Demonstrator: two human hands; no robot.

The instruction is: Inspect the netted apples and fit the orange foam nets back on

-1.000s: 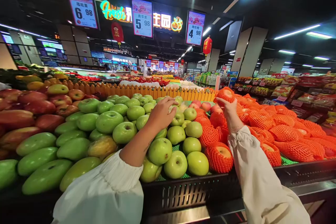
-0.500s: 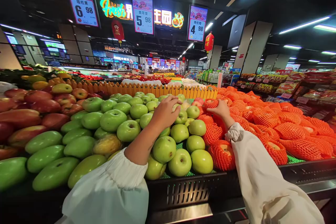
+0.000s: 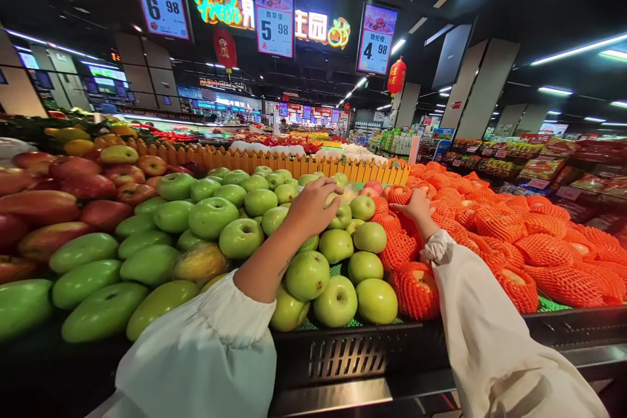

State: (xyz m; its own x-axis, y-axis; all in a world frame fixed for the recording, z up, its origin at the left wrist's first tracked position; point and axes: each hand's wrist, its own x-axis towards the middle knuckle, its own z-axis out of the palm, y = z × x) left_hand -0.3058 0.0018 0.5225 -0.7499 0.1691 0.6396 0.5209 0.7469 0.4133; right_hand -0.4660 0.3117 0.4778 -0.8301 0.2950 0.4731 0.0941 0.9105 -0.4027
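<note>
My left hand (image 3: 313,208) reaches over the pile of green apples, its fingers curled over the left side of a green apple (image 3: 343,217). The thumb and part of that apple's surface are hidden. Farther right, my right hand (image 3: 416,211) has its thumb and fingers around an orange in a red-orange foam net (image 3: 400,194), at the back left of the netted fruit. Both fruits still sit among their neighbours in the pile. More green apples (image 3: 336,300) lie in front of and between the hands.
Green mangoes (image 3: 105,310) and red apples (image 3: 73,177) fill the left of the display. Netted oranges (image 3: 499,222) spread to the right. A low yellow picket fence (image 3: 294,168) runs behind, a black slotted crate edge (image 3: 343,354) in front. Price screens (image 3: 274,16) hang overhead.
The view has tilted and shifted slightly, so the price screens sit a little higher and farther right. Both hands stay at the same fruits.
</note>
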